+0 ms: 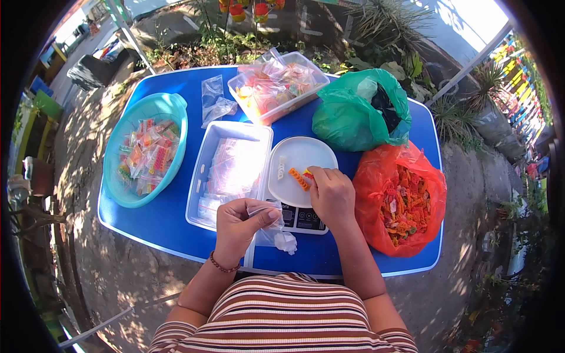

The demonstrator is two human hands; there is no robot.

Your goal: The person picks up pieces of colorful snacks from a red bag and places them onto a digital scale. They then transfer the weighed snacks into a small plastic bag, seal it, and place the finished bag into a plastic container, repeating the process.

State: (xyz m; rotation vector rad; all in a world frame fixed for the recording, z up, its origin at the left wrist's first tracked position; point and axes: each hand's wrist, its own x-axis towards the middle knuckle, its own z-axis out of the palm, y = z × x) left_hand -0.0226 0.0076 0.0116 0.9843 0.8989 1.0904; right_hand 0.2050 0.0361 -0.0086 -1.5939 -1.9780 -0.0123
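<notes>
"Counting by type, what is on the blue table (329, 259)?"

"One digital scale (304, 225) with one white tray (303, 147), two plastic bins, one turquoise basket (112, 159) and two carrier bags. The green bag (341, 120) sits beyond the red bag (368, 194), both on my right."

"State of each hand?"

"My left hand (236, 226) is closed, thumb against fingers, on one clear plastic bag (266, 237) at the near edge of the scale. One white lump (286, 242) shows at the bag's lower end; whether it is inside, I cannot tell. My right hand (333, 191) is pinched, fingertips together, on one yellow-and-red piece (308, 174) over the tray."

"Orientation?"

"One orange ridged piece (299, 180) lies beside those fingertips, long axis diagonal, far-left to near-right. One white ridged strip (281, 167), left on the tray, points away from me. The clear bag hangs toward my body, slanting rightward."
</notes>
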